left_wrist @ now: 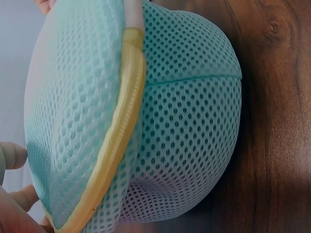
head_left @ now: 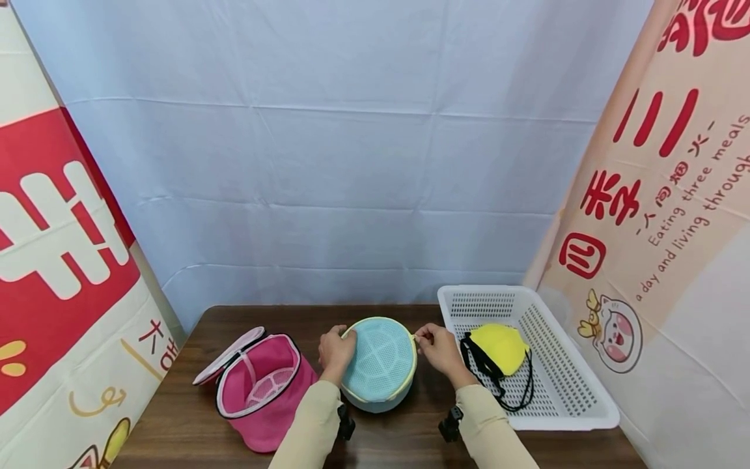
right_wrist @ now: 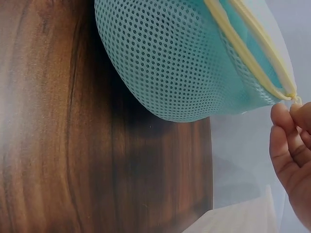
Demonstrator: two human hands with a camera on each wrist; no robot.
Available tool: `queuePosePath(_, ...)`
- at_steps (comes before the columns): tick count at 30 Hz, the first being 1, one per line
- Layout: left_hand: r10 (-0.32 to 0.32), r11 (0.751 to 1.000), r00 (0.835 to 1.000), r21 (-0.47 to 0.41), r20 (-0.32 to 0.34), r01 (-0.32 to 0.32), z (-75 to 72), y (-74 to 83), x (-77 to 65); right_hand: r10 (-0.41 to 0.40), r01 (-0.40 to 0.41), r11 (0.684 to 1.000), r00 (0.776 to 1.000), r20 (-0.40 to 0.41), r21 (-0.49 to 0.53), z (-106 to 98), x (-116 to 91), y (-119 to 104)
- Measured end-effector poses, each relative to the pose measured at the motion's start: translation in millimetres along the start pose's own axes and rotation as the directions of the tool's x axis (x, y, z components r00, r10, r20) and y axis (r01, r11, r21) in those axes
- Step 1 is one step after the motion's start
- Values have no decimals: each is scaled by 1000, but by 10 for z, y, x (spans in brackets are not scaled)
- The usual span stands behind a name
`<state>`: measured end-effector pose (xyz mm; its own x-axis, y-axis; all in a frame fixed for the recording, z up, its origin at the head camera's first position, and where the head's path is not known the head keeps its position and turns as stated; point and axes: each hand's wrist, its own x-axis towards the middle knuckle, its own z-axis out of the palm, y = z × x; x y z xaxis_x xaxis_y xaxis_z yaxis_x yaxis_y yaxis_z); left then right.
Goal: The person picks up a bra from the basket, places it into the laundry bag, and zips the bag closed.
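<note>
A round light-blue mesh laundry bag [head_left: 377, 365] with a yellow zipper edge stands on the table between my hands. My left hand [head_left: 337, 352] grips its rim at the left, thumb on the lid. In the left wrist view the fingertips [left_wrist: 14, 155] touch the lid's edge, and the yellow zipper [left_wrist: 114, 145] runs along the rim. My right hand [head_left: 438, 348] pinches the zipper's end at the right of the rim. The right wrist view shows thumb and finger [right_wrist: 282, 115] on the small zipper pull [right_wrist: 294, 98], with a gap between the two yellow edges beside it.
At the left, a pink laundry bag [head_left: 275, 417] stands with its lid folded back. A white perforated basket [head_left: 568, 365] on the right holds a yellow item [head_left: 500, 348] with black cords. The brown wooden table [head_left: 181, 404] meets a pale cloth backdrop [head_left: 351, 163].
</note>
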<state>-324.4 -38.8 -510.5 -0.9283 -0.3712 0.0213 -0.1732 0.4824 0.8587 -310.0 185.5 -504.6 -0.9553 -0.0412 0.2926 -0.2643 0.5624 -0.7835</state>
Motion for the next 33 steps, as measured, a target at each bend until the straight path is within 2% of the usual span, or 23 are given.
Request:
queuePosePath(6, 0, 1000, 1000, 4, -10, 0, 0, -20, 45, -4, 5, 1000, 1000, 2, -22, 29, 51, 12)
queuePosePath(13, 62, 996, 998, -70, 28, -60, 26, -54, 112, 8, -7, 999, 1000, 11, -49, 32, 104, -2)
queuePosePath(18, 78, 994, 996, -76, 30, -76, 47, -80, 114, 3, -1, 999, 1000, 25, -48, 48, 115, 4)
queuePosePath(25, 62, 990, 998, -126, -4, -62, 48, -81, 100, 16, -15, 999, 999, 38, -44, 68, 89, 24)
queuePosePath(33, 40, 988, 999, -151, -7, -41, 44, -73, 97, 9, -8, 999, 1000, 30, -42, 71, 84, 20)
